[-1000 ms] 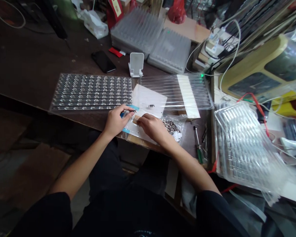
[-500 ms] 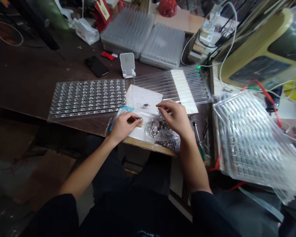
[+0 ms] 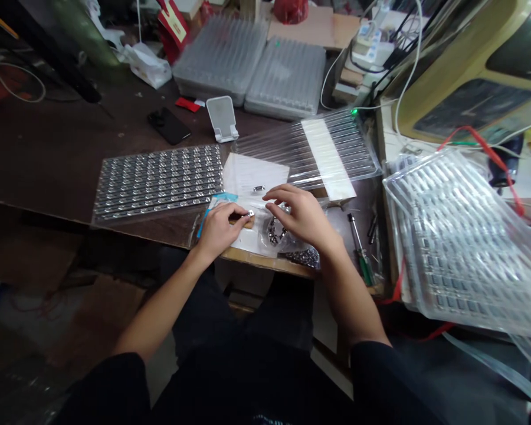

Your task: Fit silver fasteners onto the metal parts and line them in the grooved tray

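Observation:
Pinched between the thumb and forefinger of my left hand [image 3: 221,226] is a small silver D-sub connector [image 3: 250,213]. It is held over a small tan block [image 3: 243,222]. My right hand [image 3: 298,213] hovers to the right, thumb and forefinger tips close together; whatever they may pinch is too small to make out. Beneath that hand lies a clear plastic bag [image 3: 268,239] with small shiny metal parts [image 3: 276,230], partly covered. More tiny metal parts [image 3: 305,257] are heaped near the table edge. Another D-sub connector [image 3: 259,189] rests on white paper [image 3: 243,168].
At left is a tray with rows of connectors [image 3: 159,182]. Clear plastic trays [image 3: 287,77] are stacked behind, others [image 3: 460,248] at right. A black phone [image 3: 169,125], a white stand [image 3: 222,118] and a green-handled driver [image 3: 361,260] lie around the work spot.
My right hand has moved left, from over the bag toward my left hand. The connector in my left hand now shows more of its silver end. The view has shifted slightly.

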A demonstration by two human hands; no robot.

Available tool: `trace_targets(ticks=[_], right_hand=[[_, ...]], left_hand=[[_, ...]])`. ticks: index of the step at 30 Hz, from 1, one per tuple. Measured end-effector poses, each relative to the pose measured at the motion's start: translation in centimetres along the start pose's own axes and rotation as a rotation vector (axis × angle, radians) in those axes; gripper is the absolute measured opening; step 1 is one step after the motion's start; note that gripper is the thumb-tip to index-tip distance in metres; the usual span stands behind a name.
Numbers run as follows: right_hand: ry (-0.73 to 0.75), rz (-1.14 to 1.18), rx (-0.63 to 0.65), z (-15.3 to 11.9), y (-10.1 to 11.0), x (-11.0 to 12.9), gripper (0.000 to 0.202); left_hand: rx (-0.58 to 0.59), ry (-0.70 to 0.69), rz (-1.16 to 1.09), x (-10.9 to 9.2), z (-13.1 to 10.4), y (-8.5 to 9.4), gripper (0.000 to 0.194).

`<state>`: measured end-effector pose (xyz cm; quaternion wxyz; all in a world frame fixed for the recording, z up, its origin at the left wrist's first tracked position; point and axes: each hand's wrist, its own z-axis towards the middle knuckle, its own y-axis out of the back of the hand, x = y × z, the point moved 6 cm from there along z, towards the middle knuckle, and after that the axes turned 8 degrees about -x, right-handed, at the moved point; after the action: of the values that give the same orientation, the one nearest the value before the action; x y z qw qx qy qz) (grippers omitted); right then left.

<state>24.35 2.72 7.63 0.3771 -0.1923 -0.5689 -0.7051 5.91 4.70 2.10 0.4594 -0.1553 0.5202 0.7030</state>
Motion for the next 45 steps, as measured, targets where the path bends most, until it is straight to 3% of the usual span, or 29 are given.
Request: trace_targets(ticks=[5,10,15,22,29,32,37,40,42,45], right_hand=[[0.003,-0.007,0.018,0.1,-0.3,0.0,0.023],[-0.002,-0.020,0.026,0.1,-0.4,-0.2,0.024],[0.007,-0.043,0.033,0.0,-0.4,0.0,0.023],[-0.007,-0.081,0.041,-0.1,0.4,-0.1,0.020],[-0.147,-0.302,0.309,-1.7,0.1,-2.2,0.022],[-0.134,-0.298,0.331,-1.9,-0.5,-2.0,0.027],[-0.112,-0.312,0.413,-2.0,-1.9,-1.6,0.018],[-0.102,-0.336,0.402,-2.0,-1.9,-1.7,0.016],[-0.102,-0.339,0.392,-2.0,-1.7,-1.7,0.017],[-0.108,-0.293,0.388,-1.9,-1.4,-1.6,0.015]], left_hand=[[-0.037,-0.013,-0.012,-0.2,0.0,0.3,0.001],[-0.263,0.023,0.099,1.1,1.3,3.6,0.009],[-0.153,-0.048,0.383,2.3,2.6,4.5,0.005],[-0.127,-0.066,0.519,3.4,2.7,5.9,0.010],[-0.024,-0.075,0.600,3.3,3.3,8.5,0.011],[-0.009,-0.102,0.560,1.7,4.1,7.4,0.012],[0.109,-0.178,0.398,-1.4,6.3,1.4,0.016],[0.156,-0.188,0.351,-2.1,7.6,-1.6,0.013],[0.159,-0.180,0.322,-2.2,8.1,-2.4,0.006],[0.118,-0.137,0.193,-2.0,8.0,-2.0,0.005]])
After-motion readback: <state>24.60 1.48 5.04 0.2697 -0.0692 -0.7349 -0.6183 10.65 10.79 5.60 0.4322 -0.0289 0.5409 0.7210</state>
